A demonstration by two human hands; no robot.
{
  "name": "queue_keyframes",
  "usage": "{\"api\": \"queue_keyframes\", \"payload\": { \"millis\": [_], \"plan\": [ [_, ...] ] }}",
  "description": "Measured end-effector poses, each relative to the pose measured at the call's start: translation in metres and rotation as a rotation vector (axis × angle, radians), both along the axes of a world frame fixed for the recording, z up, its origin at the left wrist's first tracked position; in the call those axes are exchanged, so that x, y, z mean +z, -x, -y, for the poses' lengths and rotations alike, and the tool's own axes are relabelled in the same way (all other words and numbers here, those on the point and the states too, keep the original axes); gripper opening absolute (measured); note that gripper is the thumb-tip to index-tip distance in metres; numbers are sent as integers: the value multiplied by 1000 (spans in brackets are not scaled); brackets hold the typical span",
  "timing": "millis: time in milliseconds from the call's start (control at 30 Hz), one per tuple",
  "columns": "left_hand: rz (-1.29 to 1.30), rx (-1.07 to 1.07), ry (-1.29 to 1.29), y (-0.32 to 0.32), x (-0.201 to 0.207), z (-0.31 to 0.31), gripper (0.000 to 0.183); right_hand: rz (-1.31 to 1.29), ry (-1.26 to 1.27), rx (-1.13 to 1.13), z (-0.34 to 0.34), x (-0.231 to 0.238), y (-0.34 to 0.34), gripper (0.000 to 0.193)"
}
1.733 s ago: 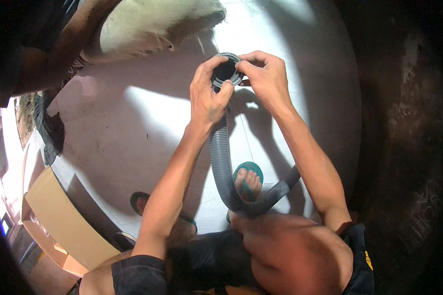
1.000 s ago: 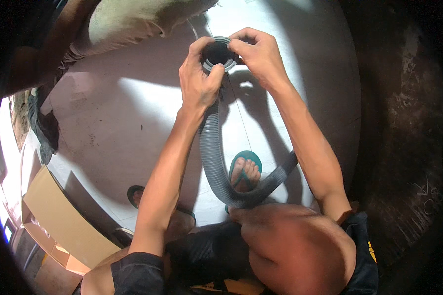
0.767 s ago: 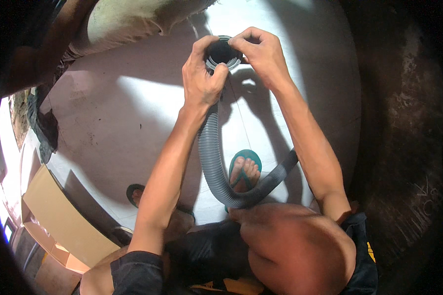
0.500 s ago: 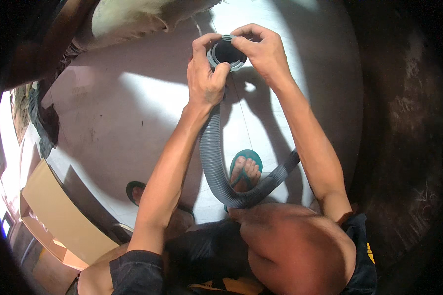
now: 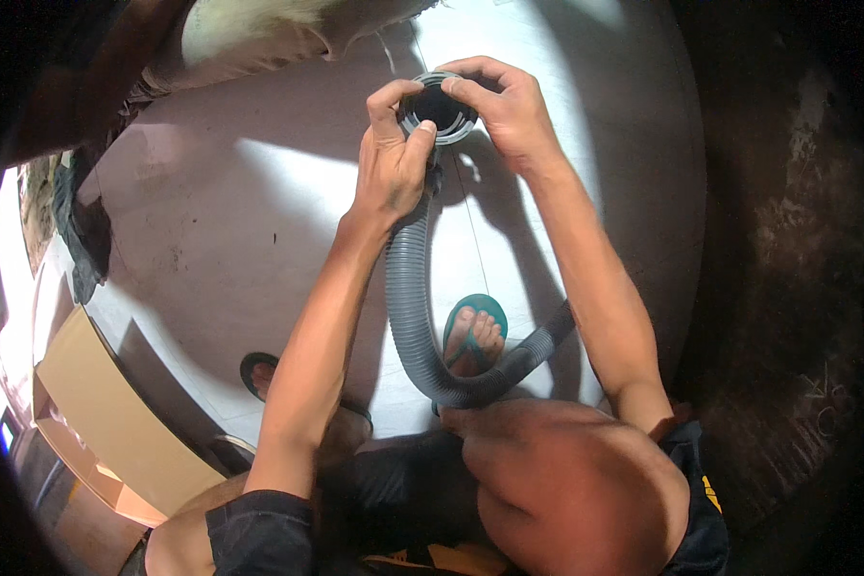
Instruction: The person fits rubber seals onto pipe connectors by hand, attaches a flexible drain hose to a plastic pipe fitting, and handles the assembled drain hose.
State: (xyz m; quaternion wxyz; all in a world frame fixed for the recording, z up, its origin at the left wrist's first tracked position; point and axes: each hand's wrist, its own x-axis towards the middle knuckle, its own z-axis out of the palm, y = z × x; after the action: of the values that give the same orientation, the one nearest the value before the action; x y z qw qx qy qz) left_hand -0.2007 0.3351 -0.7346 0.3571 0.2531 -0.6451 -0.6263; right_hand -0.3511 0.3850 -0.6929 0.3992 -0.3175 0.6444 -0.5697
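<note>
A grey corrugated hose point(image 5: 409, 278) hangs from a round grey ring-shaped end fitting point(image 5: 454, 135), whose dark opening faces up toward me. My left hand point(image 5: 392, 158) is closed round the left side of the fitting, the thumb on its near rim and the forefinger at the upper left. On the far right of the rim, my right hand point(image 5: 511, 108) pinches it between thumb and fingers. Below the hands the hose curves down past my foot, bends to the right and passes behind my right forearm. Its other end is hidden.
My feet in green flip-flops point(image 5: 477, 331) stand on the pale tiled floor point(image 5: 202, 211). An opened cardboard box point(image 5: 115, 413) is at the lower left. Pale fabric point(image 5: 259, 34) fills the top left, a dark cloth point(image 5: 84, 230) lies at the left, and a dark stained surface point(image 5: 787, 259) runs along the right.
Both hands and the fitting have shifted slightly left and down in view. The right fingers have moved a little along the rim toward the left; both hands keep their grip.
</note>
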Motion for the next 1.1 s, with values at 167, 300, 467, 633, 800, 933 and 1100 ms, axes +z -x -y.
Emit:
{"api": "queue_keyframes", "payload": {
  "millis": [167, 300, 467, 633, 800, 933, 1100],
  "plan": [
    [87, -49, 156, 0, -7, 1, 43, -29, -114, 287, -2, 7, 21, 32],
    [89, -72, 207, -1, -12, 6, 44, -54, -49, 343, -6, -1, 25, 33],
    [81, -62, 159, -6, -13, 9, 49, -161, 44, 495, -4, -4, 28, 42],
    [108, -63, 135, -1, -6, 8, 49, -114, 19, 479, -3, 4, 28, 48],
    [135, -56, 129, 0, -1, 5, 50, -55, -73, 541, -6, 8, 29, 56],
    [183, -25, 139, -2, -4, 5, 49, -129, 16, 530, -4, 4, 23, 63],
    [120, -9, 42, 0, 3, 4, 49, 30, 41, 412, -7, 9, 14, 61]
  ]
}}
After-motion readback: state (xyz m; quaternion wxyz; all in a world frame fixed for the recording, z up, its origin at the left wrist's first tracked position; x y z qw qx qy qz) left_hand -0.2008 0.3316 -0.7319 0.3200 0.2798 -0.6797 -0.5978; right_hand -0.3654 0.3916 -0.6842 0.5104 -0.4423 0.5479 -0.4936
